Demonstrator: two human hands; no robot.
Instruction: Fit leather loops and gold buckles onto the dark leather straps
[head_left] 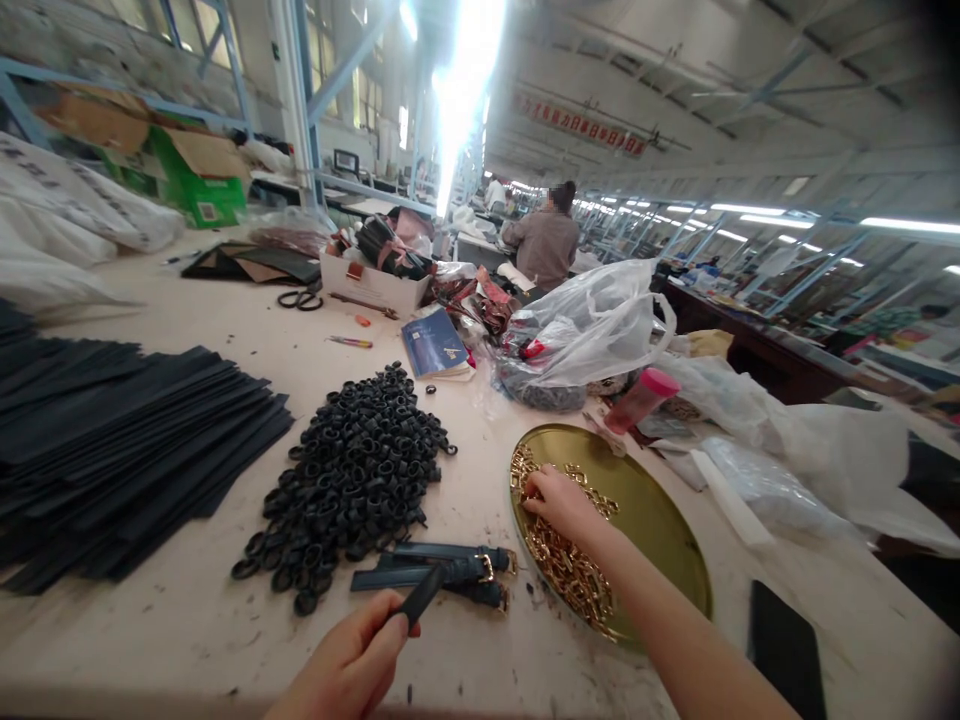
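Note:
My left hand (358,650), thumb pressed down, grips a short dark leather strap (424,595) near the table's front. Just beyond it lie several dark straps with gold buckles (457,565) on their ends. My right hand (559,498) reaches into a round gold tray (667,540), its fingertips bunched together among loose gold buckles (574,575). Whatever those fingertips pinch is hidden. Left of the straps spreads a heap of small black leather loops (360,460). A stack of flat black strips (142,430) covers the left side of the table.
A blue booklet (436,343), scissors (300,298) and a white box of scraps (371,290) lie farther back. Clear plastic bags (592,330) and a pink-lidded jar (641,400) stand behind the tray. A black phone-like slab (786,645) lies at right. A person (546,245) sits in the background.

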